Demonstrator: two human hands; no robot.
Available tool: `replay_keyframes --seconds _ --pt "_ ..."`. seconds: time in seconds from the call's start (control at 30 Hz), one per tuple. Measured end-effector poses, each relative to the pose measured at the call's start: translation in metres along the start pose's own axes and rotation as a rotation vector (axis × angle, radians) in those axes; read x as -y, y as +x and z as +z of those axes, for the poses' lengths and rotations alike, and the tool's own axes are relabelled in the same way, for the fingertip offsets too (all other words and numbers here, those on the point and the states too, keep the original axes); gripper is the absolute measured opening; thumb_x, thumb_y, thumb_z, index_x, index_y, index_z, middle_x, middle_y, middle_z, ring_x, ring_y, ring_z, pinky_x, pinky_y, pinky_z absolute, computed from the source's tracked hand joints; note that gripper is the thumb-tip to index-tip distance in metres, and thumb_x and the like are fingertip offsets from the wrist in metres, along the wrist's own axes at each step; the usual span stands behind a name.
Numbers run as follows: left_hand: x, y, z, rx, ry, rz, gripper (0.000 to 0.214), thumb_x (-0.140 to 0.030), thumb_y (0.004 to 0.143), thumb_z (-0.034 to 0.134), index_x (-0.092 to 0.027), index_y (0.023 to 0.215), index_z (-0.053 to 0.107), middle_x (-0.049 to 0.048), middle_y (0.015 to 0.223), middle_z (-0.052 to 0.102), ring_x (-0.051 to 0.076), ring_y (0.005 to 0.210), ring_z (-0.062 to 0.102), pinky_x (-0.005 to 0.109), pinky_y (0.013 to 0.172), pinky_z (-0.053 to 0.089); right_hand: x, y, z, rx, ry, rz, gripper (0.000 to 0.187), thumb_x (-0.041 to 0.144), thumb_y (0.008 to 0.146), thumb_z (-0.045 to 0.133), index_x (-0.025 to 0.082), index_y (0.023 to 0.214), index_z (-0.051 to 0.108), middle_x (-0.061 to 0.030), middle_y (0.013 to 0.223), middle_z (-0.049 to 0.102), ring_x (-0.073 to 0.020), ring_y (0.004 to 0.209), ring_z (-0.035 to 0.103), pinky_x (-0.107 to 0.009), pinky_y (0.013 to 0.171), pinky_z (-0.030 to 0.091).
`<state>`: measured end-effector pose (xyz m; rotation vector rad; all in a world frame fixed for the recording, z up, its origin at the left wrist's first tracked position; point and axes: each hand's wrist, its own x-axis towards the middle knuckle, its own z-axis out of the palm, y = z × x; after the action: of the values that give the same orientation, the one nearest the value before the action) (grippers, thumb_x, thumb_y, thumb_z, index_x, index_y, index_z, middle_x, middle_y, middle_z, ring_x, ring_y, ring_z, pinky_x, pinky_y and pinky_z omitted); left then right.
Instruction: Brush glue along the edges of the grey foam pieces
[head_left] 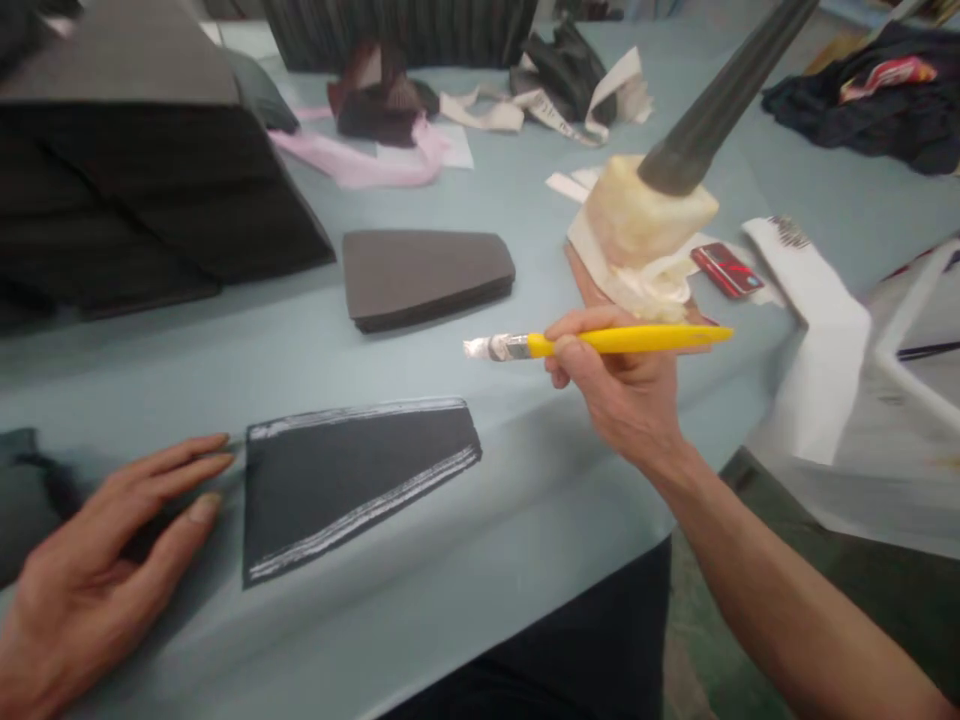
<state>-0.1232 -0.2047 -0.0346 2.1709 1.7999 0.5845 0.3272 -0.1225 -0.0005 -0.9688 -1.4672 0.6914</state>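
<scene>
My right hand (622, 385) is closed on a yellow-handled brush (600, 343) whose white-coated bristles point left, above the table. Below and left of it lies a dark wedge-shaped fabric piece (352, 480) with white glue streaks along its top and bottom edges. My left hand (112, 565) lies open and flat on the table, its fingertips at the left edge of that piece. A stack of similar dark grey pieces (424, 275) rests farther back.
A cream, glue-crusted pot (645, 220) with a dark handle sticking out stands at the right on the pale blue table (487, 560). A red box (724, 268), white paper strips (817, 330), a large black fabric pile (142, 200) and scraps (390, 110) lie around.
</scene>
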Motion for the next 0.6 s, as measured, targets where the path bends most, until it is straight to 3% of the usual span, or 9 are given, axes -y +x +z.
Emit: replay_keyframes --seconds 0.13,0.23,0.3,0.33,0.43,0.53,0.6 --pt "-0.03 0.008 -0.009 -0.151 -0.073 -0.231 0.026 -0.055 0.1 0.058 -0.047 0.122 0.068 -0.0028 0.135 0.073 0.034 0.133 0.066 0.062 0.131 0.041 -0.008 0.011 0.019 -0.189 0.142 0.044 0.03 0.051 0.095 0.077 0.022 0.09 0.072 0.0058 0.065 0.067 -0.0085 0.053 0.061 -0.022 0.052 0.054" --pt "-0.051 0.03 -0.023 -0.165 0.056 -0.207 0.035 -0.062 0.098 0.059 -0.043 0.126 0.068 -0.0015 0.134 0.073 0.034 0.123 0.07 0.05 0.106 0.061 -0.015 0.024 0.03 -0.273 0.261 0.076 0.035 0.056 0.093 0.077 0.021 0.09 0.073 0.0056 0.064 0.068 -0.0074 0.051 0.06 -0.02 0.05 0.053" --pt "-0.071 0.054 -0.03 -0.143 0.137 -0.13 0.04 -0.064 0.096 0.061 -0.04 0.128 0.068 -0.0001 0.133 0.074 0.031 0.113 0.074 0.039 0.077 0.064 -0.021 0.033 0.036 -0.328 0.339 0.1 0.038 0.059 0.093 0.076 0.021 0.092 0.073 0.0059 0.063 0.067 -0.0066 0.049 0.059 -0.018 0.048 0.051" --pt "-0.082 0.069 -0.032 -0.15 0.15 -0.059 0.041 -0.062 0.098 0.06 -0.038 0.13 0.066 0.0012 0.134 0.073 0.029 0.11 0.074 0.037 0.077 0.063 -0.023 0.038 0.038 -0.356 0.374 0.103 0.039 0.059 0.092 0.076 0.021 0.092 0.073 0.0062 0.062 0.067 -0.0063 0.048 0.058 -0.018 0.047 0.05" --pt "-0.113 0.118 -0.026 -0.095 0.214 0.256 0.04 -0.055 0.101 0.061 -0.029 0.131 0.065 0.0052 0.129 0.076 0.029 0.118 0.072 0.044 0.107 0.059 -0.032 0.049 0.044 -0.414 0.443 0.088 0.039 0.06 0.091 0.077 0.021 0.093 0.073 0.0066 0.063 0.066 -0.0058 0.048 0.058 -0.018 0.046 0.049" --pt "-0.133 0.164 -0.009 -0.065 0.299 0.46 0.043 -0.055 0.104 0.057 -0.022 0.131 0.064 0.0113 0.129 0.074 0.031 0.121 0.069 0.048 0.11 0.056 -0.041 0.056 0.045 -0.437 0.468 0.077 0.04 0.061 0.091 0.078 0.022 0.093 0.074 0.0066 0.064 0.067 -0.0053 0.049 0.058 -0.017 0.046 0.048" --pt "-0.137 0.188 0.002 0.001 0.343 0.507 0.048 -0.057 0.103 0.054 -0.021 0.134 0.063 0.0138 0.134 0.071 0.033 0.124 0.067 0.051 0.11 0.055 -0.047 0.056 0.044 -0.447 0.475 0.077 0.039 0.06 0.09 0.078 0.022 0.092 0.074 0.0065 0.064 0.067 -0.0052 0.049 0.058 -0.017 0.046 0.048"
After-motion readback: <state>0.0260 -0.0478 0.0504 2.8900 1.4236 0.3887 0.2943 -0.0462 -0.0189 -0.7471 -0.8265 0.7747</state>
